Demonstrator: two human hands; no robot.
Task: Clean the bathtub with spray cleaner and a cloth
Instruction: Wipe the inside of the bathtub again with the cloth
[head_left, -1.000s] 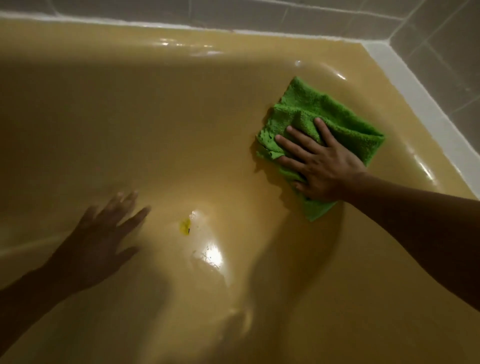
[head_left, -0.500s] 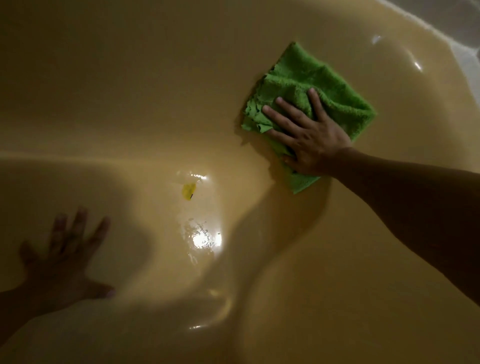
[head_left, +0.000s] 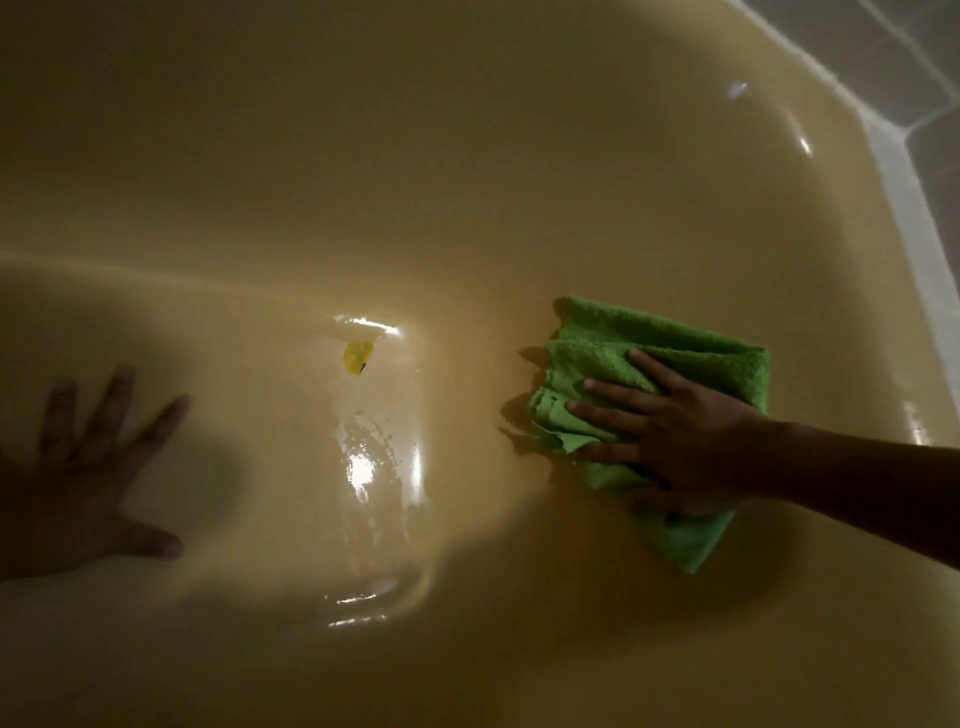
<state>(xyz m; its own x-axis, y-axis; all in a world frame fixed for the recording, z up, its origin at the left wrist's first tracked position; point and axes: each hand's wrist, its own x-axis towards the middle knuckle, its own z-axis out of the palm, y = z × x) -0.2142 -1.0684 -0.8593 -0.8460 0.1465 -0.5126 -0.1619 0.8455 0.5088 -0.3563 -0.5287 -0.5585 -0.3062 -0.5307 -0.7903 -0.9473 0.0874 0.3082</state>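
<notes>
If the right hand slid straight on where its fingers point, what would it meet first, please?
The right hand would cross bare tub floor, then probably reach the yellow scrap; alignment is uncertain.

One head-worn camera looks steeply down into the bathtub (head_left: 467, 182) from close above, facing its far corner at two o'clock, where tiles (head_left: 924, 62) show

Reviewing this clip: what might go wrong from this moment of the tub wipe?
1. The left hand lies spread flat on the glossy bathtub near a wet patch; if it bears weight, it may slip.
2. The green cloth is bunched under the right hand, so wiping may leave streaks.
3. The yellow bit lies left of the cloth; it could be smeared or missed.
</notes>
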